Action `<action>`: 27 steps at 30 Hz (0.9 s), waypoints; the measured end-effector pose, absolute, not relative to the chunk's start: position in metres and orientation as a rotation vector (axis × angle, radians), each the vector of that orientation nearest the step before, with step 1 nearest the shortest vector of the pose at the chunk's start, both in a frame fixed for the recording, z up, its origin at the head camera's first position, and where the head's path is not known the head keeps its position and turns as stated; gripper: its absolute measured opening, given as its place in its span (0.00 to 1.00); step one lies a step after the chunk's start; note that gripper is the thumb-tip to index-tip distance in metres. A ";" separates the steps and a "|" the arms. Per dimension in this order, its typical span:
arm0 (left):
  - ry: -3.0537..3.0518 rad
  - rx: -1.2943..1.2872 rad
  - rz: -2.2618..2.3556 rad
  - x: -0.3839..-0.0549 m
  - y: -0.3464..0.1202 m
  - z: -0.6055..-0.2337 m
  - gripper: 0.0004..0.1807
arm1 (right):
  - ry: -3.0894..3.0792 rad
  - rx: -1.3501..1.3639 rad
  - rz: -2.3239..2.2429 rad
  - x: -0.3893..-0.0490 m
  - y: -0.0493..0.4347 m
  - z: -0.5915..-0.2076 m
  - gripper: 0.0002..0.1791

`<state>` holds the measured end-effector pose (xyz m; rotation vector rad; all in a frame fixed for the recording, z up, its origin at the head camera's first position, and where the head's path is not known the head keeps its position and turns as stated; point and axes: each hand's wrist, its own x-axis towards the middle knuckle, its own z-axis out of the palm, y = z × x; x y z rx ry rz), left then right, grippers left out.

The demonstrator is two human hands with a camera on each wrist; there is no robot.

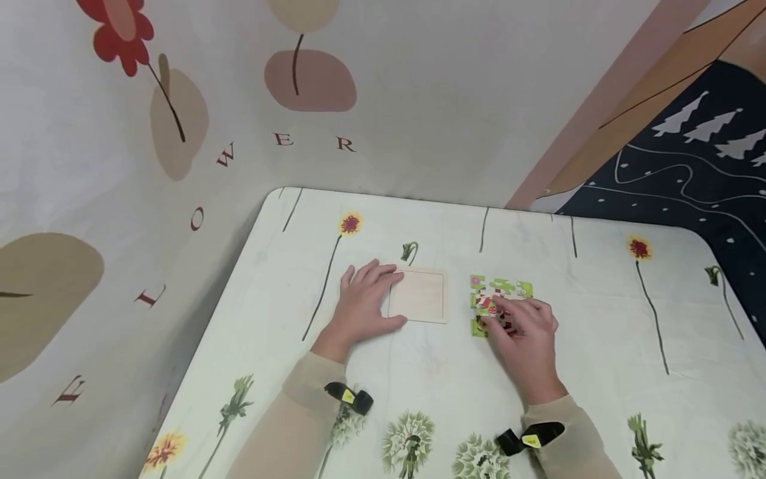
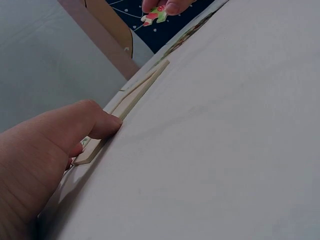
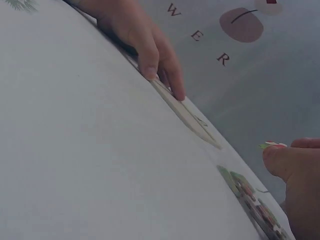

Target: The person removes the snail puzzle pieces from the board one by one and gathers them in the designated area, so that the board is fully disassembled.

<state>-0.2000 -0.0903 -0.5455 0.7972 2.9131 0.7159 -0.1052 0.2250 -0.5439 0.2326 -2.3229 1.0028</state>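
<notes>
My left hand point(image 1: 365, 306) holds a shallow wooden puzzle tray point(image 1: 423, 297) by its left side, thumb at the near edge and fingers at the far edge. Bare wood shows inside the tray's rim. Between thumb and fingers, my right hand point(image 1: 529, 336) pinches a jigsaw piece point(image 2: 156, 16) in green, red and white. That piece is lifted off the table, as the right wrist view also shows. Below it lie several other jigsaw pieces point(image 1: 504, 286), grouped to the right of the tray and partly hidden by the right hand.
A pale cloth printed with flowers covers the table point(image 1: 598, 319). Behind its far edge hangs a light curtain point(image 1: 431, 120) with printed letters, and a dark patterned cloth point(image 1: 676, 179) stands at the right. A black strap point(image 1: 350, 397) sits on the left wrist.
</notes>
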 end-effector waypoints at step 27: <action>2.935 0.797 0.687 -0.201 -0.089 -0.550 0.45 | -2.536 0.086 0.976 -0.070 0.301 -0.549 0.24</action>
